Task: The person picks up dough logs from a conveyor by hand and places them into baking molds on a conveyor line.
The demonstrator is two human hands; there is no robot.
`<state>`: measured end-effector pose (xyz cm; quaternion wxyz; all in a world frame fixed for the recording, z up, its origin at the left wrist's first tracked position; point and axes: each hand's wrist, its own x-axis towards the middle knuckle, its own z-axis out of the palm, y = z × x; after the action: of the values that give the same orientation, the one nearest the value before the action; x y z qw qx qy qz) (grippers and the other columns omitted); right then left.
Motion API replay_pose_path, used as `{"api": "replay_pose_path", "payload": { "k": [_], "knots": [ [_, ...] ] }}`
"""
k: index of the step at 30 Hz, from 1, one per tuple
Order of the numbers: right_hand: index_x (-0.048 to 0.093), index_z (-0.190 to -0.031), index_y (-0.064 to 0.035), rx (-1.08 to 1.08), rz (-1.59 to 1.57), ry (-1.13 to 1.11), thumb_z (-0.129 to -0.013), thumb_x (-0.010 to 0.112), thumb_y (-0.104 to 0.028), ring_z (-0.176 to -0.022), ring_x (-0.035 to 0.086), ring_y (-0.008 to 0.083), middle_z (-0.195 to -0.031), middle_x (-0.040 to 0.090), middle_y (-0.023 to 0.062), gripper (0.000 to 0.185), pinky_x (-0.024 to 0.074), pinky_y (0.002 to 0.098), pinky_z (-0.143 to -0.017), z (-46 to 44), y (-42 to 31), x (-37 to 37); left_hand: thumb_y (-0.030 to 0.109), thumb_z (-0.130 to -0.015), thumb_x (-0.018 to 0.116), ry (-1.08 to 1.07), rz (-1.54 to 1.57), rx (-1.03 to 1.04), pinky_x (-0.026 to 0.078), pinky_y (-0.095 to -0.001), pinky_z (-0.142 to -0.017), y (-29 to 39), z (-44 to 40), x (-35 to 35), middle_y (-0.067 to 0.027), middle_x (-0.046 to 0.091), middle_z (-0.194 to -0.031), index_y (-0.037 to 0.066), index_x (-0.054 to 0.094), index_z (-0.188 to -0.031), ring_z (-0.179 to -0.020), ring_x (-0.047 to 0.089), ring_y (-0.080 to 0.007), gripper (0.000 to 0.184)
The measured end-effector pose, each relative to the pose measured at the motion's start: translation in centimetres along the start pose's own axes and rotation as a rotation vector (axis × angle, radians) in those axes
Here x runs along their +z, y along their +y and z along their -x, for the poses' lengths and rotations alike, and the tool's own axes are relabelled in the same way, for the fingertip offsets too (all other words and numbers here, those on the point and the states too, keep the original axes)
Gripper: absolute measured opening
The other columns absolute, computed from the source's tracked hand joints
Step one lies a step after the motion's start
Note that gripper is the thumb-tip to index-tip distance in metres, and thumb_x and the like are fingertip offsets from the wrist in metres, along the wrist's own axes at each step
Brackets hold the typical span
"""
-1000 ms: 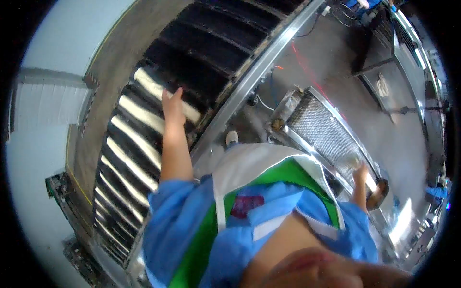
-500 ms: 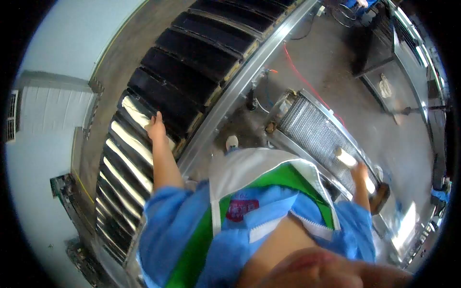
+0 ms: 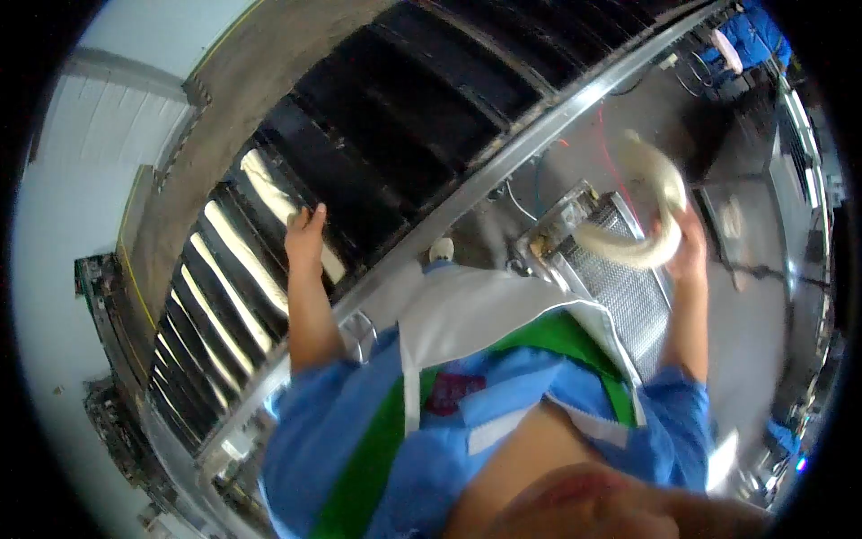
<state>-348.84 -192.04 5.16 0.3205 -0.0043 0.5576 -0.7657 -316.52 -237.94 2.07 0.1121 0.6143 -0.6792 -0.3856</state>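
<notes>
My left hand (image 3: 305,238) is over a pale dough strip (image 3: 261,182) lying lengthwise in a black trough, touching it near its middle, with the fingers partly apart. In my right hand (image 3: 690,244) a long dough rope (image 3: 633,251) is held up in the air. It is gripped near the middle and bends into a hook, both ends hanging toward the metal mesh conveyor (image 3: 620,286) below. Motion blurs one of its ends.
More dough strips (image 3: 235,260) lie in neighbouring black troughs (image 3: 386,99) along a metal rail (image 3: 539,135). A steel table (image 3: 763,207) stands at right, and a person in blue (image 3: 754,40) is at the far right. A red hose (image 3: 606,148) crosses the floor.
My right hand has lifted the dough rope off the mesh conveyor and brought it up and forward. My left hand stays at the strip in the trough.
</notes>
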Motion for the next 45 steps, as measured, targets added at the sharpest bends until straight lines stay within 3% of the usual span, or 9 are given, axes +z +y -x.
{"api": "replay_pose_path", "payload": {
  "k": [4,8,10,16,26,28,32,40,45],
  "knots": [
    [0.043,-0.117,0.0023,-0.078,-0.03,-0.332,-0.08,0.055,-0.016,-0.074,0.058,0.0184,-0.088,0.056,0.0121,0.043,0.0491,0.0283,-0.069,-7.5,-1.8,12.8,0.049,-0.077,0.057,0.034,-0.475,0.255,0.025,-0.0359,-0.102,-4.5,-2.0,0.9,-0.0289,0.022,-0.136,0.002,0.05,-0.12,-0.125,0.03,-0.0359,0.064],
    [0.046,-0.115,0.0019,-0.136,0.289,-0.472,-0.079,0.06,-0.028,-0.081,0.06,0.0215,-0.094,0.059,0.0137,0.049,0.0492,0.0341,-0.074,-14.5,0.5,24.6,0.046,-0.078,0.057,0.05,-0.405,0.285,0.021,-0.0366,-0.104,-4.6,-0.9,1.5,-0.029,0.013,-0.139,0.005,0.049,-0.122,-0.128,0.023,-0.0368,0.061],
    [0.039,-0.124,0.0016,-0.37,0.982,-0.24,-0.077,0.062,-0.031,-0.094,0.058,0.03,-0.107,0.056,0.0187,0.062,0.045,0.0379,-0.084,-18.8,5.0,28.0,0.045,-0.078,0.058,-0.005,-0.265,0.194,0.02,-0.0367,-0.104,-4.7,-0.8,1.3,-0.0282,0.01,-0.14,0.006,0.048,-0.122,-0.129,0.021,-0.0369,0.06],
    [0.042,-0.123,-0.0107,-0.281,1.6,-0.523,-0.075,0.061,-0.025,-0.092,0.056,0.0369,-0.098,0.058,0.0225,0.054,0.045,0.0419,-0.079,-19.1,14.9,26.8,0.041,-0.079,0.059,0.009,-0.182,0.235,0.022,-0.0355,-0.103,-5.7,-1.4,1.4,-0.0268,0.012,-0.14,0.004,0.048,-0.122,-0.13,0.02,-0.0355,0.058],
    [0.045,-0.118,-0.0091,-0.142,1.691,-0.366,-0.078,0.058,-0.02,-0.093,0.055,0.0357,-0.106,0.054,0.0184,0.044,0.0453,0.0408,-0.079,-14.5,16.8,26.2,0.044,-0.081,0.055,-0.127,-0.274,0.222,0.021,-0.0352,-0.104,-6.4,-4.5,0.0,-0.0275,0.013,-0.14,0.003,0.039,-0.128,-0.13,0.018,-0.0354,0.065],
    [0.053,-0.108,-0.0066,-0.758,1.484,-0.388,-0.078,0.055,-0.018,-0.099,0.052,0.032,-0.107,0.054,0.0156,0.033,0.0429,0.0403,-0.086,-13.1,17.5,25.2,0.044,-0.081,0.054,-0.186,-0.258,0.247,0.02,-0.0348,-0.104,-7.5,-6.1,-0.5,-0.0277,0.013,-0.139,0.003,0.036,-0.13,-0.13,0.018,-0.0359,0.067],
    [0.056,-0.104,-0.0082,-0.635,1.512,-0.107,-0.075,0.061,-0.014,-0.108,0.045,0.0308,-0.115,0.049,0.0115,0.03,0.0371,0.0404,-0.093,-7.3,15.4,20.2,0.041,-0.083,0.053,-0.367,0.103,0.169,0.022,-0.0371,-0.104,-9.1,-9.5,-1.8,-0.022,0.016,-0.141,0.002,0.029,-0.133,-0.129,0.023,-0.0317,0.068],
    [0.053,-0.111,-0.0095,0.05,1.56,0.982,-0.066,0.058,-0.006,-0.107,0.049,0.0308,-0.118,0.05,0.0105,0.045,0.0384,0.0416,-0.092,8.9,14.2,2.8,0.044,-0.084,0.052,-0.377,0.04,0.114,0.025,-0.0393,-0.102,0.1,-16.0,-3.2,-0.0184,0.024,-0.139,-0.001,0.023,-0.135,-0.124,0.03,-0.0298,0.074],
    [0.048,-0.118,-0.0188,0.307,1.516,1.316,-0.068,0.052,-0.006,-0.117,0.041,0.0258,-0.123,0.047,0.0054,0.052,0.0339,0.0458,-0.093,21.9,19.0,-8.3,0.047,-0.082,0.053,-0.361,0.039,0.057,0.028,-0.0458,-0.099,1.1,-13.4,-1.3,-0.0182,0.028,-0.136,0.001,0.023,-0.134,-0.122,0.031,-0.0321,0.075]
  ]
}}
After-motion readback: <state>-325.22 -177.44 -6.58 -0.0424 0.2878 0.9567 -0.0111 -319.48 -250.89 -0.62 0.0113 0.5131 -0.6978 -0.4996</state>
